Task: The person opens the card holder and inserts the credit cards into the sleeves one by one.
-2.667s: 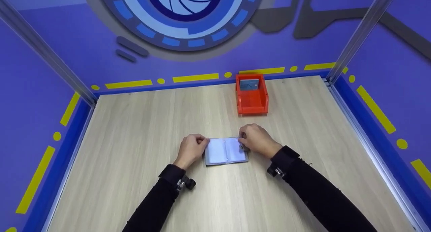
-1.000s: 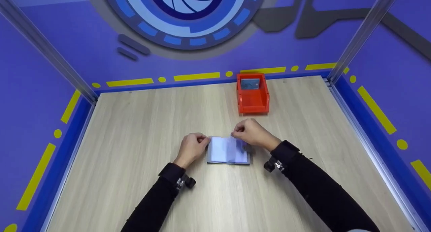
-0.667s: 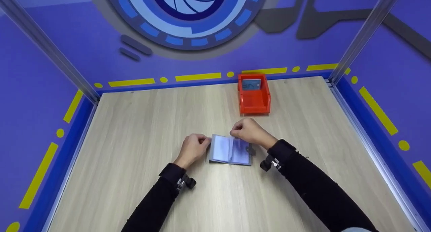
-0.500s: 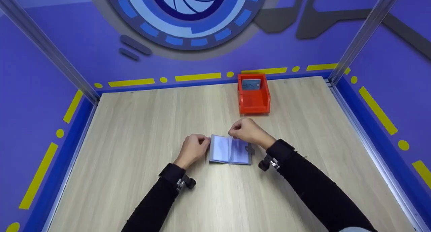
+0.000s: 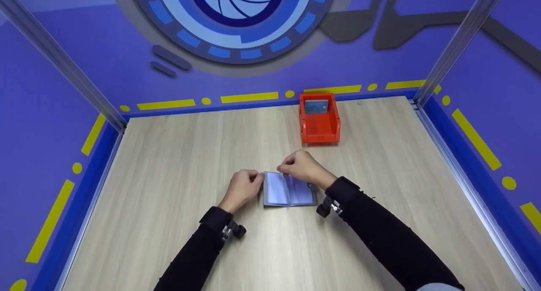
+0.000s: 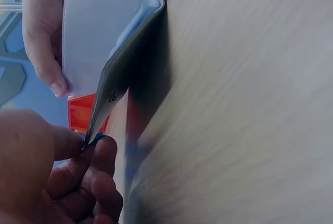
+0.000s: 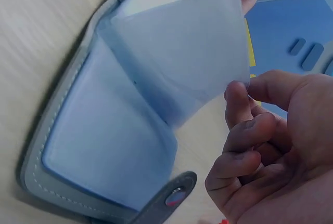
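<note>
A small grey card holder [image 5: 277, 191] lies opened flat on the table, with clear plastic sleeve pages on both sides. My left hand [image 5: 241, 189] is at its left edge; the left wrist view shows thumb and fingers pinching the corner of the cover [image 6: 122, 70]. Above the top of the spine, my right hand [image 5: 303, 166] pinches the outer corner of one raised sleeve page [image 7: 190, 52] between thumb and finger. That page stands up from the spine, tilted to the left. From the right cover sticks out a strap [image 7: 169, 198] with a metal snap.
Behind the card holder, against the back wall, stands a red open-front bin [image 5: 320, 137]. A blue-grey card [image 5: 316, 107] leans upright inside it. Blue-purple walls [image 5: 236, 84] enclose the wooden table [image 5: 190, 156] at the back and both sides.
My right hand has moved from the holder's right edge leftward over the spine, turning sleeve pages. The left hand has kept its grip, and the holder has shifted slightly right.
</note>
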Tool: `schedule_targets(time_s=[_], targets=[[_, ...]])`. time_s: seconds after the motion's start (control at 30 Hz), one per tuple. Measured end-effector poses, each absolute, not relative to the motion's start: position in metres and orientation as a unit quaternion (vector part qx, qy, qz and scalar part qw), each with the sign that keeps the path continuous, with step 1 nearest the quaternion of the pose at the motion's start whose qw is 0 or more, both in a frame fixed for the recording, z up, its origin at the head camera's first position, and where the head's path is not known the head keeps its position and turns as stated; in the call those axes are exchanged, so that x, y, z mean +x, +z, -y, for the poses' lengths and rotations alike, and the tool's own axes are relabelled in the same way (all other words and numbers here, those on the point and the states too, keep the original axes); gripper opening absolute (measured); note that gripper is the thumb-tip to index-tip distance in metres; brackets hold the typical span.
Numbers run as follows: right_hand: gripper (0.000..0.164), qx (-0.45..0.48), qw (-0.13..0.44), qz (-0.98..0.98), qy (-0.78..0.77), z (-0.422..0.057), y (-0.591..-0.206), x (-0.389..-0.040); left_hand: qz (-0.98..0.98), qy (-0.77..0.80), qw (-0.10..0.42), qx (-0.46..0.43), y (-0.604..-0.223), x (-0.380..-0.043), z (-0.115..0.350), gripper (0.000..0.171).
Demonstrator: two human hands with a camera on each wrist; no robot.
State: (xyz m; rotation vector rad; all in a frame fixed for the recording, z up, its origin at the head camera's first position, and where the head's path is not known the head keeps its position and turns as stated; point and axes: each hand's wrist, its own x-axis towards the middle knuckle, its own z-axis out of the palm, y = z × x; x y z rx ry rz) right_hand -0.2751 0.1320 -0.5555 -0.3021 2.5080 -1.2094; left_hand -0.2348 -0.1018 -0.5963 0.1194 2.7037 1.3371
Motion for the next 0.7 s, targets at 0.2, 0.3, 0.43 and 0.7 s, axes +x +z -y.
schedule_targets(time_s=[0.2,0.3,0.43,0.7], targets=[[0.029,-0.112,0.172,-0.881,-0.426,-0.130,-0.560,-0.275,-0.894,0.442,0.062,0.044,-0.597,-0.234,0.102,0.034],[0.030,-0.124,0.167,-0.881,-0.424,-0.131,-0.562,-0.275,-0.893,0.443,0.063,0.048,-0.597,-0.233,0.103,0.038],[0.027,-0.135,0.162,-0.884,-0.418,-0.135,-0.563,-0.275,-0.894,0.440,0.066,0.051,-0.597,-0.231,0.103,0.042],[0.027,-0.134,0.172,-0.892,-0.397,-0.149,-0.557,-0.275,-0.901,0.426,0.066,0.056,-0.596,-0.228,0.103,0.036]])
